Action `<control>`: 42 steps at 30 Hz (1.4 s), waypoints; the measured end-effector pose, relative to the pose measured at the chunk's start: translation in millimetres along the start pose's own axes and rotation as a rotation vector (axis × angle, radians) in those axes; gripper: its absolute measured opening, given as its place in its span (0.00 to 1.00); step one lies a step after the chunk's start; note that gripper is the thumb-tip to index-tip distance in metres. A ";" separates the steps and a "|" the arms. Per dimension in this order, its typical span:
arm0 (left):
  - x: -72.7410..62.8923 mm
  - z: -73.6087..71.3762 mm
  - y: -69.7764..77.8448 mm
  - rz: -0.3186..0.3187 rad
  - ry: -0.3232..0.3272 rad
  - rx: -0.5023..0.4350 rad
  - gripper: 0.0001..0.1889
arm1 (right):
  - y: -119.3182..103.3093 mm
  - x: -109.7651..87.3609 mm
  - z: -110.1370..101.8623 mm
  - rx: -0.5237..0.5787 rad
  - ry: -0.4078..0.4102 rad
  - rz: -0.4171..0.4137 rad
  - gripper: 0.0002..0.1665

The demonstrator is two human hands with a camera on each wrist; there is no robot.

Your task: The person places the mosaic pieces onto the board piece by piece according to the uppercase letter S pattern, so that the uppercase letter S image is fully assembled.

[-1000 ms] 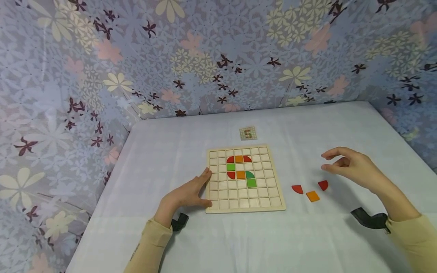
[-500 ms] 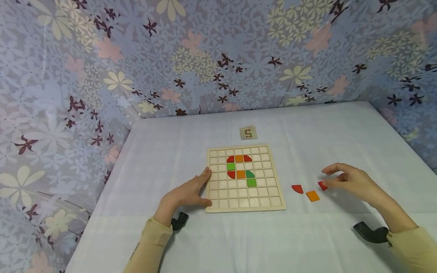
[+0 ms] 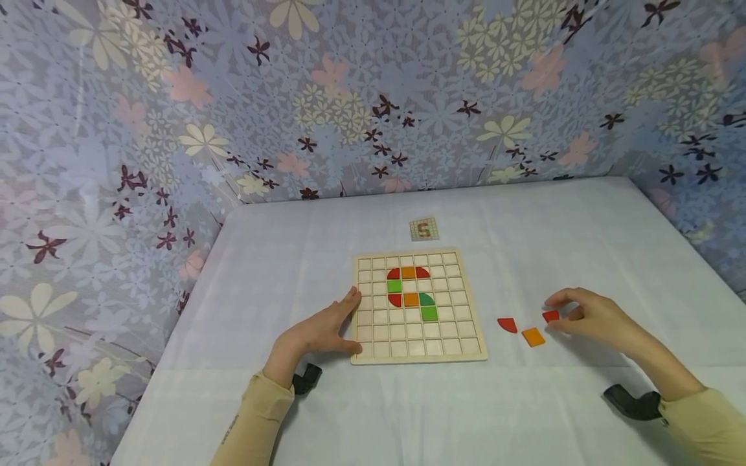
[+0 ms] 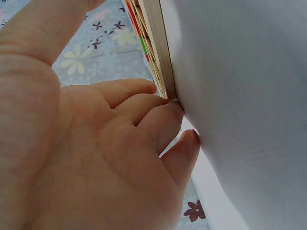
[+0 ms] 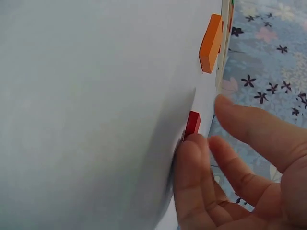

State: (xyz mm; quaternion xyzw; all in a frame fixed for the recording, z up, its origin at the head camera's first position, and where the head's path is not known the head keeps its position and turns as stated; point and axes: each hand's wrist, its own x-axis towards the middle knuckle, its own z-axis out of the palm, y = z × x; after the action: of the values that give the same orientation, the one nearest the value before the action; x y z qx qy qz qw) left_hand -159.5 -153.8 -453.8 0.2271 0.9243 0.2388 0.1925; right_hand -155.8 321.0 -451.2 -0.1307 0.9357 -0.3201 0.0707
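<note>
A square wooden grid board (image 3: 381,333) lies mid-table, with red, orange and green tiles set in an S-like curve. My left hand (image 3: 317,330) steadies its left edge, thumb and fingers spread; in the left wrist view the fingertips meet the board's side (image 4: 163,52). At the right, my right hand (image 3: 600,320) is low over the table at a red quarter-round tile (image 3: 550,316). In the right wrist view, fingertips touch one end of this red tile (image 5: 193,122), while another digit stays raised apart from it. An orange square tile (image 3: 533,336) lies just left of that hand.
Another red quarter-round tile (image 3: 508,325) lies between the board and the orange tile. A small card (image 3: 423,228) with an S pattern sits behind the board. Floral cloth (image 3: 350,97) rises behind the white-covered table (image 3: 437,414).
My right hand has come down from above the loose tiles to the red quarter-round tile, its fingertips now at it. The left hand and board have stayed in place.
</note>
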 end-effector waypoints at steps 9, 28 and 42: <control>0.3 1.6 -2.5 0.002 0.004 -0.001 0.53 | -1.5 3.9 6.8 -0.037 -0.007 -0.025 0.20; 0.3 -0.5 -1.4 0.016 0.002 -0.004 0.53 | 3.1 8.6 11.5 -0.111 0.029 -0.065 0.14; 0.0 -0.7 -0.6 0.011 0.002 0.002 0.53 | 4.1 7.8 9.8 -0.112 0.037 -0.057 0.15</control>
State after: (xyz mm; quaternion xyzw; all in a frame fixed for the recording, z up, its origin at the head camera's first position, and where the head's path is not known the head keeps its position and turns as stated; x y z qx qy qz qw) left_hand -160.0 -154.5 -453.6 0.2319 0.9235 0.2392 0.1899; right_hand -161.9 316.1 -461.8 -0.1553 0.9492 -0.2712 0.0365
